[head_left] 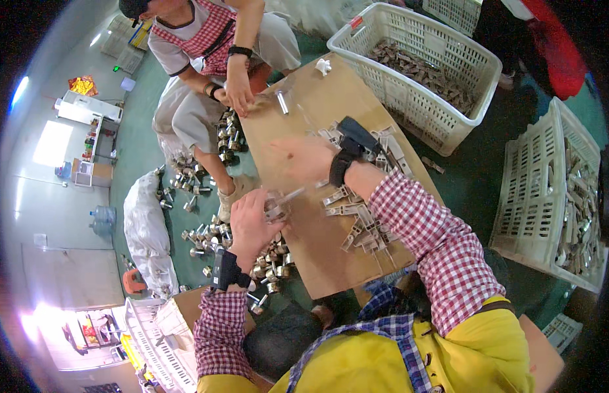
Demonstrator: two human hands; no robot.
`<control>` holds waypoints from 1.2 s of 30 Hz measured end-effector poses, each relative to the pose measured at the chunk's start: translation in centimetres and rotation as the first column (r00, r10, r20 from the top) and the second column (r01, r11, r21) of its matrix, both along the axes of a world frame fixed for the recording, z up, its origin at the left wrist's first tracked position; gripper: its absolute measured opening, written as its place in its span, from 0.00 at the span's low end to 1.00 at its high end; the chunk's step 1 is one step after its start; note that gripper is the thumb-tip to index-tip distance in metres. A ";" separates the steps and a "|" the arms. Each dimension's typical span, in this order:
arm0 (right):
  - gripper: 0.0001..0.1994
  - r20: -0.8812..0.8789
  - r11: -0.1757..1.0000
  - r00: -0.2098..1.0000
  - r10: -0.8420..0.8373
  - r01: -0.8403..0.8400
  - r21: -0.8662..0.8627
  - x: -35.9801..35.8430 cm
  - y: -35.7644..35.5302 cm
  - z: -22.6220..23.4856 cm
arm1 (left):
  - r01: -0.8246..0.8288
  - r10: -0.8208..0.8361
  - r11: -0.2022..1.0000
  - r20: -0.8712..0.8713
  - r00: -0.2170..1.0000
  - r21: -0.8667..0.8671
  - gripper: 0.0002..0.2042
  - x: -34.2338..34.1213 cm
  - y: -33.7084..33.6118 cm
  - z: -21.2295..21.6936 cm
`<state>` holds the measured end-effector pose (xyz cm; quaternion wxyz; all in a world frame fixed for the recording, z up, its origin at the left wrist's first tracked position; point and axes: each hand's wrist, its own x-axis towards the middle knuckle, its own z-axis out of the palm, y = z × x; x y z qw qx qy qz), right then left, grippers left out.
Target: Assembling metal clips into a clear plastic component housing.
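Nearest: the person's yellow apron (475, 354) over a checked shirt, both forearms coming up from the lower edge, black wrist straps on each; left hand (252, 223) is clenched round a small metal part (277, 208) w/ a thin pin sticking out to the right, held just over the near-left edge of the cardboard sheet (317, 124); right hand (304, 158) is blurred, hovering above the middle of the sheet, fingers look spread and loose, nothing seen in it, though the blur makes it hard to be sure; just right of both hands, a scatter of flat grey metal brackets (357, 223) lies on the cardboard, running from near edge up toward the far side; below the left hand, off the sheet, a heap of silvery cylinder pieces (272, 259) sits on the green floor (137, 170), more of them strewn to the left near a white sack (147, 229); further off, a short metal tube (282, 102) lies on the far part of the cardboard; a co-worker's hand (239, 92) rests at that far-left corner, the co-worker seated beyond; far right, a white plastic basket (416, 92) holds dark pieces; another white crate (547, 196) at the right edge holds more metal parts.
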<state>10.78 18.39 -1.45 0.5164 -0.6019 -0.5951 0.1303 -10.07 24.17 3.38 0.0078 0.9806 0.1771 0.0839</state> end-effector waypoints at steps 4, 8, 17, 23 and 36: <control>0.20 -0.003 0.973 0.998 -0.056 0.054 -0.223 0.5 -0.9 0.5 | -0.022 0.019 0.999 -0.077 0.997 -0.046 0.35 0.7 0.3 0.7; 0.22 0.089 0.957 0.995 -0.040 0.064 -0.284 -0.7 -0.3 -0.8 | -0.047 0.018 0.986 -0.182 0.983 -0.158 0.33 1.4 1.3 1.5; 0.36 0.235 0.995 0.970 0.068 -0.083 0.052 -7.6 -0.4 -1.1 | -0.250 0.012 0.816 -0.417 0.909 -0.521 0.33 2.9 6.9 2.9; 0.40 0.230 0.993 0.970 0.078 -0.057 -0.099 -6.1 2.3 -2.9 | -0.317 -0.138 0.520 -0.444 0.885 -0.793 0.29 4.7 8.1 4.2; 0.35 -0.217 0.520 0.835 0.505 -0.495 -0.696 -1.2 8.4 3.2 | -0.005 0.018 0.999 -0.300 0.954 0.046 0.34 0.7 5.5 2.2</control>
